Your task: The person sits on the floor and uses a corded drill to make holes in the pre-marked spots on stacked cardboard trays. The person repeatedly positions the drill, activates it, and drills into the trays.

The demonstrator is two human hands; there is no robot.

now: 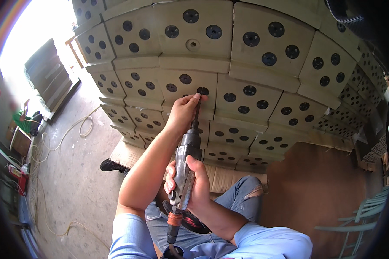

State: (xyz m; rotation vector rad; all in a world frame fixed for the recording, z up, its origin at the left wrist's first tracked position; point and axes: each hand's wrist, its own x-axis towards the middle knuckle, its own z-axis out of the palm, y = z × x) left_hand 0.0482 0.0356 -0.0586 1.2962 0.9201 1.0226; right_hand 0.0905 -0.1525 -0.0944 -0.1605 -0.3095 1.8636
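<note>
Many beige blocks, each face set with black discs, form a stack (250, 77) rising in front of the hands and running far to both sides. Cardboard (127, 155) lies at its foot, below the left hand. Grey concrete floor (90, 177) extends to the left of both hands, with a pale hose (91, 124) looped on it. Further out on that side, a grey bundle (49, 80) stands near a bright opening. To the right of the hands is a brown surface (311, 194), with pale green chairs (369, 205) at its far edge.

The driver (186, 170) is located between the person's body and the stack, in the right hand. Its long axis runs away from the body, leaning slightly rightward; the bit (197, 113) points at the stack. The rear end, with an orange collar (174, 219), sits below the right hand, toward the lap.

Right hand (198, 183): closed around the driver's body, thumb along one side, fingers wrapped on the other. Left hand (186, 108): thumb and fingers pinched together at the bit's forward end, directly at one disc (202, 91). The fingertips cover the tip; whether it touches the disc cannot be told.
</note>
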